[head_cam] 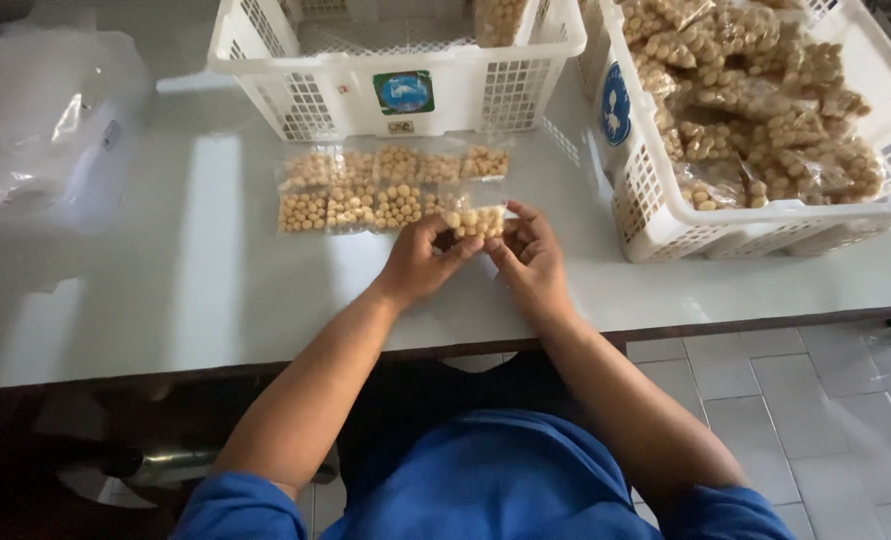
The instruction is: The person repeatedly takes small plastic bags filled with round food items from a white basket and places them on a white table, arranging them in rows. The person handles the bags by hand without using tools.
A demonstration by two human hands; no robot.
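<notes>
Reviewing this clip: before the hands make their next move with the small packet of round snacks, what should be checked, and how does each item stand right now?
1. Both hands on the packet: left hand and right hand pinch it, ok.
2. Packet sealed: cannot tell.
3. Rows of packets lie orderly on the table: ok.
4. Free room in the right basket: heaped, not ok.
5. Middle basket within reach: ok.

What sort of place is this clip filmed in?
Probably a small food-packing workroom. Both hands, left hand and right hand, hold a small clear packet of round snacks; more packets lie on the white table, and a white basket is heaped with them.
</notes>
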